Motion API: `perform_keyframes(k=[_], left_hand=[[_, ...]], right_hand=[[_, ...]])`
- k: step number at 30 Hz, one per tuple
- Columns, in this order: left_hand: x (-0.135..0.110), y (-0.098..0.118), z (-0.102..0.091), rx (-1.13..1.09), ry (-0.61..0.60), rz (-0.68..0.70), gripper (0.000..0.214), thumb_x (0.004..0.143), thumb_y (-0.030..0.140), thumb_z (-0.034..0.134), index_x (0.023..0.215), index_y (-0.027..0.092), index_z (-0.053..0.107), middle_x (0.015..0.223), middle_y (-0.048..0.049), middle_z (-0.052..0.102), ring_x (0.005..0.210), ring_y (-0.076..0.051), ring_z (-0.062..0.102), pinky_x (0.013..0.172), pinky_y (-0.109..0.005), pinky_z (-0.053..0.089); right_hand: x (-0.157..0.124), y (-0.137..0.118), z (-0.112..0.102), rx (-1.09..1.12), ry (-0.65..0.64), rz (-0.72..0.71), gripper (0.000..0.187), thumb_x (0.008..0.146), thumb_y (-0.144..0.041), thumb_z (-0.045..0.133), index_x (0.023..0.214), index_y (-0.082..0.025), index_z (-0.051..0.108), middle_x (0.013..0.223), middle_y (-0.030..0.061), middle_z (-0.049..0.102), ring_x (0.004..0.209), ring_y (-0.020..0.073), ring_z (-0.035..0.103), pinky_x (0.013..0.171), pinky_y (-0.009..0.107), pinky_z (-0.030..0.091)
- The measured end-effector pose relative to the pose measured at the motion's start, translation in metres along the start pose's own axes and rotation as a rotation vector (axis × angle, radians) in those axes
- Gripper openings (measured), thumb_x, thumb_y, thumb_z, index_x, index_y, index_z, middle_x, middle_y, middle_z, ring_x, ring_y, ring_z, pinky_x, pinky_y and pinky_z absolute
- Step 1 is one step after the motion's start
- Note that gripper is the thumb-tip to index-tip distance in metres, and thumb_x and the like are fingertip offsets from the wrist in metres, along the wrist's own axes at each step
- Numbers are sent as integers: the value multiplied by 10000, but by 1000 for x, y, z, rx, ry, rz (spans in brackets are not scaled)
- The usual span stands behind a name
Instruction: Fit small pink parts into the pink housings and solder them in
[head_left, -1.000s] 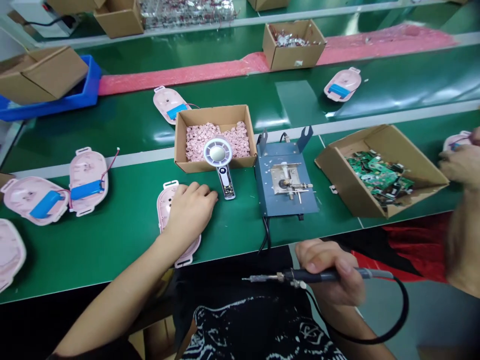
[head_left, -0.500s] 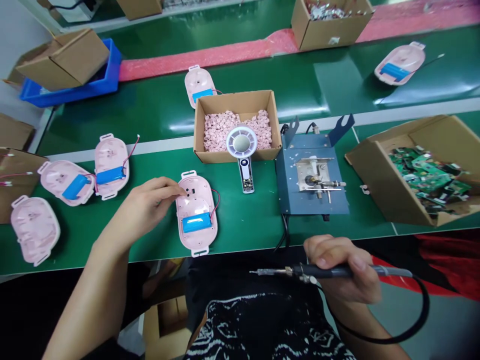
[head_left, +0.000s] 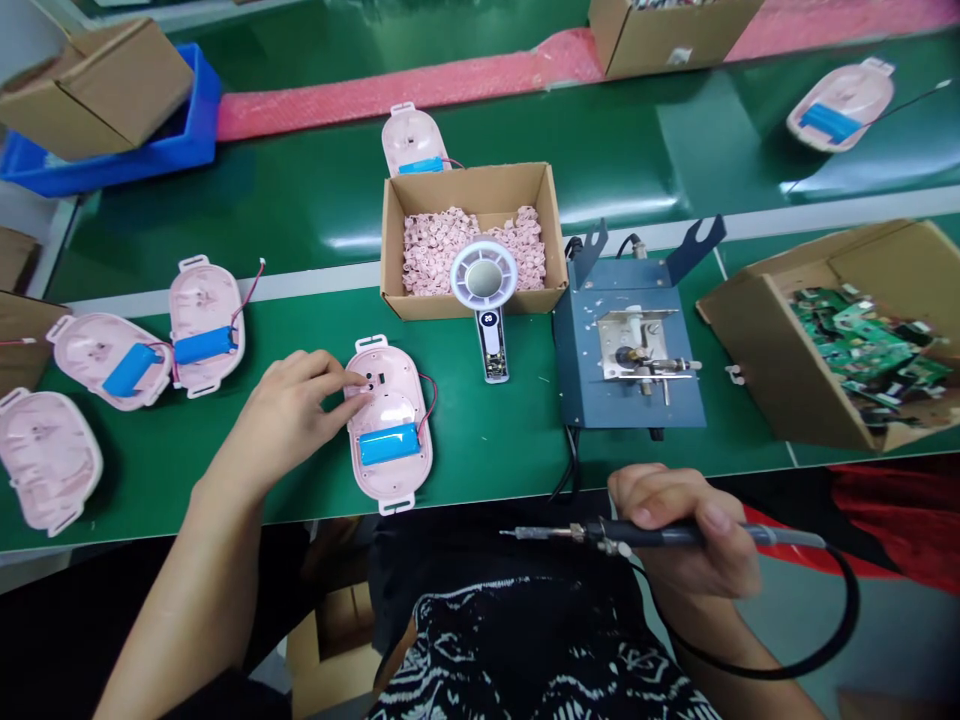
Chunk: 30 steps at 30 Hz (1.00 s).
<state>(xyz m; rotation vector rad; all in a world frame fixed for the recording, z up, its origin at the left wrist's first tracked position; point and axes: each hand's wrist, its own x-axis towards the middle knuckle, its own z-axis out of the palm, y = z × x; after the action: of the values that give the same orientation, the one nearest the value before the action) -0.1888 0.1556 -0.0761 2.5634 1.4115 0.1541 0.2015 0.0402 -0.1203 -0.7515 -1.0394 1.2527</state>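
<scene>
— Left hand (head_left: 289, 415)?
— Fingers (head_left: 330, 375) close together, tips touching pink housing (head_left: 390, 482), which lies on the tabletop (head_left: 495, 440).
— Right hand (head_left: 686, 530)?
— Fingers wrapped around soldering iron (head_left: 645, 535).

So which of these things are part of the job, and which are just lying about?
In use:
left hand on pink plastic casing holding blue battery
right hand holding soldering iron

Just nearby:
box of pink pieces
box of circuit boards
handheld fan
soldering stand
</scene>
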Motion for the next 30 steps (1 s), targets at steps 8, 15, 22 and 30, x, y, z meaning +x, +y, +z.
perform_keyframes(k=[8,15,22,30], left_hand=[[10,-8,2,-41,23,11,293,1072,313,506,997,138,729,935,-87,656,827,-221,543,736,-395,434],[20,-19,5,-15,-8,56,263,1058,319,540,1044,177,761,926,-83,630,796,-217,510,718,-386,406],[13,-8,1,-90,40,69,248,1046,311,593,1010,126,754,928,-76,646,827,-199,558,730,-363,460],[14,-13,0,-151,-42,54,284,1050,364,557,1020,186,777,983,-55,684,854,-192,581,781,-357,473]], right_hand=[[3,2,2,-11,13,16,427,1010,-276,380,884,-149,767,619,68,609,527,164,525,552,341,379],[4,2,3,-5,9,20,419,1013,-290,397,882,-141,766,624,69,608,530,162,521,550,343,376],[2,5,0,3,18,29,419,1011,-280,387,893,-141,765,626,62,600,532,158,514,559,346,374],[7,6,4,19,5,21,420,1005,-268,392,901,-131,776,613,83,601,517,162,495,526,331,360]])
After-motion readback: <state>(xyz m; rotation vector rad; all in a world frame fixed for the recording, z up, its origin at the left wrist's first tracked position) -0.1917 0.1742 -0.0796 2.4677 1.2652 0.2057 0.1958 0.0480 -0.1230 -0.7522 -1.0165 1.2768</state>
